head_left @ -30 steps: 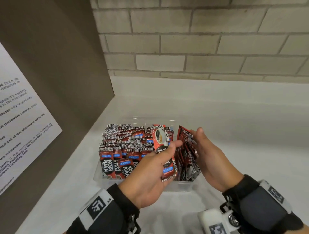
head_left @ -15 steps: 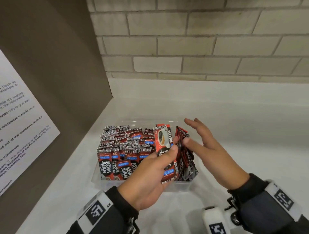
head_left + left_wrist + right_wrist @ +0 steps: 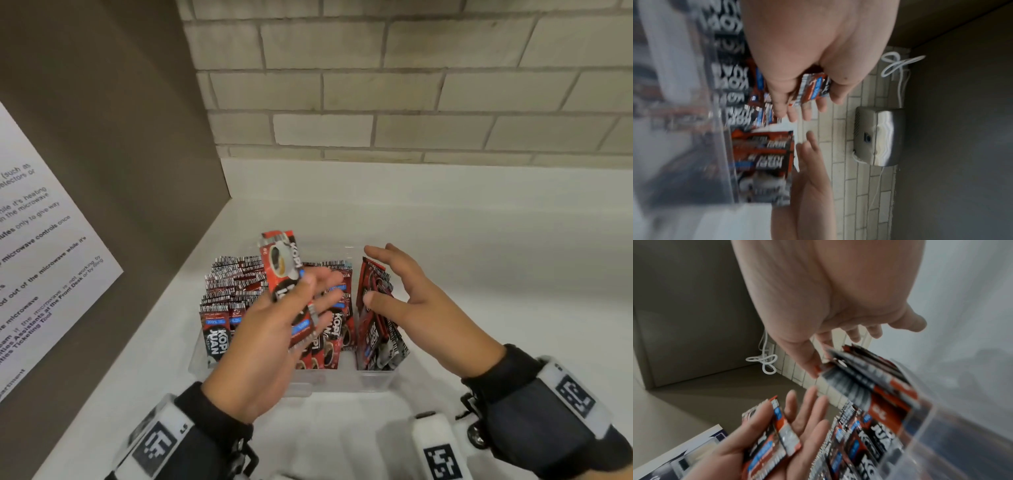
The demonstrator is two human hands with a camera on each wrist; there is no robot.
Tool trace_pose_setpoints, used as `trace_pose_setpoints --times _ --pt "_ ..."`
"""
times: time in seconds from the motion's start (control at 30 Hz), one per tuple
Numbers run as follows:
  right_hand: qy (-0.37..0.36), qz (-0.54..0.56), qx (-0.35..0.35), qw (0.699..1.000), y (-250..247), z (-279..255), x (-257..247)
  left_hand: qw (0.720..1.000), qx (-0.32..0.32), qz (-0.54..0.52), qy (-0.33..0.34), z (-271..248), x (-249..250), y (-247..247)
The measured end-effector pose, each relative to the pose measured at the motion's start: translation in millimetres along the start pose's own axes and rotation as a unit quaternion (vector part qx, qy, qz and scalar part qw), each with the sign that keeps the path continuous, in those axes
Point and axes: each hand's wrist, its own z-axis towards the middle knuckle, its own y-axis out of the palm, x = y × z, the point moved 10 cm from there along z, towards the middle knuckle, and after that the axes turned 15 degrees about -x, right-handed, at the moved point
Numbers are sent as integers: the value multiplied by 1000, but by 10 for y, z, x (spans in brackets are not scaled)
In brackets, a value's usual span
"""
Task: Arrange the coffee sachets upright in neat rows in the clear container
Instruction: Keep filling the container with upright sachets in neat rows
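Red-and-black coffee sachets stand in rows in the left part of the clear container. A loose stack of sachets leans in its right part. My left hand holds a few sachets above the rows, thumb pressed on them; the left wrist view shows the held sachets between thumb and fingers. My right hand is spread, its thumb touching the leaning stack, and it holds nothing. The right wrist view shows the left hand's sachets lying in the palm.
The container sits on a white counter in a corner. A brick wall is behind it, and a brown side panel with a printed notice is to the left. A steel box and a white cable are on the wall.
My right hand let go of the leaning stack and spread its fingers. My left hand lifted its sachets up and to the left, away from that stack.
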Motion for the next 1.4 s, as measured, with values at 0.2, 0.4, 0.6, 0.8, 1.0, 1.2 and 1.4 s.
trace_pose_setpoints --times 0.2,0.4,0.6,0.8,1.0,1.2,1.4 --pt "-32 -120 69 990 -357 -83 -408 997 47 52 42 -150 294 -293" --pt "-120 -104 -1 987 -184 -32 -1104 994 -55 84 -32 -199 159 33" --pt "-90 -140 -71 984 126 169 -1162 990 -124 56 -36 -285 67 260" --pt "-83 -87 -57 991 8 188 -1151 995 -85 -47 -4 -390 149 125" --pt "-73 -52 -61 994 5 151 -1173 998 -42 15 37 -490 252 -15" --pt "-63 -76 -35 995 -44 91 -1254 997 -20 55 41 -559 339 -184" --pt "11 -149 -99 984 278 2 -1142 986 76 89 115 -536 639 -493"
